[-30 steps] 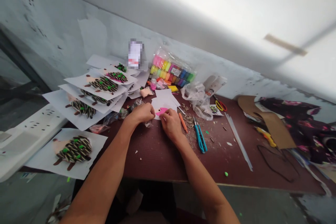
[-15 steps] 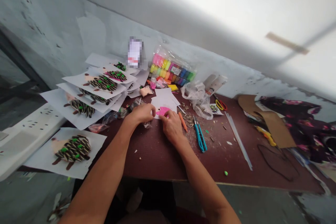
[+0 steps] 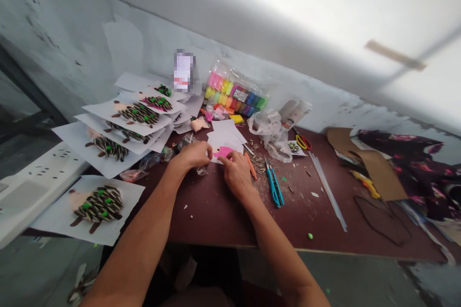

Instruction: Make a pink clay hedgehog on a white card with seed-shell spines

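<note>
A small white sheet of paper [image 3: 226,129] lies mid-table, with a flat pink clay shape [image 3: 222,151] at its near edge. My left hand [image 3: 196,154] is at the left side of the sheet, its fingers curled into a pinch; what is between the fingertips, if anything, is too small to make out. On the right, my right hand [image 3: 236,171] has its fingers bent down and closed on the pink clay, partly covering it. An orange clay-tool-like stick [image 3: 250,166] lies just beside the right hand. Loose striped seeds [image 3: 257,162] are scattered past it.
Teal-handled cutters [image 3: 275,187] and red-yellow scissors [image 3: 303,142] lie to the right. Stacked papers with seed hedgehogs [image 3: 139,114] fill the left, beside a white power strip [image 3: 43,177]. Behind are a pack of coloured clay [image 3: 236,93] and plastic bags [image 3: 272,134]. A yellow glue gun [image 3: 365,183] is far right.
The view has shifted very slightly. Both hands stay at the sheet in almost the same pose, with only a tiny movement of the fingers.
</note>
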`<state>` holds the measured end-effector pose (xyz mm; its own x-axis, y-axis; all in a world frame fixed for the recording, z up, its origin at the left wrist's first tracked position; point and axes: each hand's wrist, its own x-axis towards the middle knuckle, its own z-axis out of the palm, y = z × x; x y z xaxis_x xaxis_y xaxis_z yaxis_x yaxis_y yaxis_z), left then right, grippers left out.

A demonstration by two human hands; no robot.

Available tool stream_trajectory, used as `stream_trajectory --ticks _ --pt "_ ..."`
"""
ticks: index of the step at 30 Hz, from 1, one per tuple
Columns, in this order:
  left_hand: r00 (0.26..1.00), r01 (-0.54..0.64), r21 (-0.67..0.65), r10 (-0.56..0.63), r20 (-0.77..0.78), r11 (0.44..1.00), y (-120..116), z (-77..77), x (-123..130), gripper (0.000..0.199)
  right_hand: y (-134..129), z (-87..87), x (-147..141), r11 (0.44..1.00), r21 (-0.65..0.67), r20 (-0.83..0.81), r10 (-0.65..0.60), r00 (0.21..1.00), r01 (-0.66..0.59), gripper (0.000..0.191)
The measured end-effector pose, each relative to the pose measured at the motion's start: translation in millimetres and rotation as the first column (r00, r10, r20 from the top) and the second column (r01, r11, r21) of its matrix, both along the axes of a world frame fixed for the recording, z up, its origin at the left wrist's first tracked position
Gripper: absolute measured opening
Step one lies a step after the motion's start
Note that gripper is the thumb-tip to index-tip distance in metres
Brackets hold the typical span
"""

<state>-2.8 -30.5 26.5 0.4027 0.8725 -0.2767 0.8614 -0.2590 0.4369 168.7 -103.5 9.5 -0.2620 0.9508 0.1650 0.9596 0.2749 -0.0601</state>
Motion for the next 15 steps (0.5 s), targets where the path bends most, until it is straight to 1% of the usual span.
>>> stream_trajectory --ticks 6,15 --pt "1.000 -0.003 0.005 0.003 0.019 1.000 0.8 -1.8 -0.2 0.027 -1.6 -5.3 -3.0 0.999 -0.033 0.042 0.021 0.999 -0.019 0.030" --pt "1.000 0.002 0.021 -0.002 0.015 1.000 -0.8 -1.9 0.6 0.027 -4.3 -3.9 -5.9 0.998 -0.028 0.161 0.061 0.985 -0.057 0.029"
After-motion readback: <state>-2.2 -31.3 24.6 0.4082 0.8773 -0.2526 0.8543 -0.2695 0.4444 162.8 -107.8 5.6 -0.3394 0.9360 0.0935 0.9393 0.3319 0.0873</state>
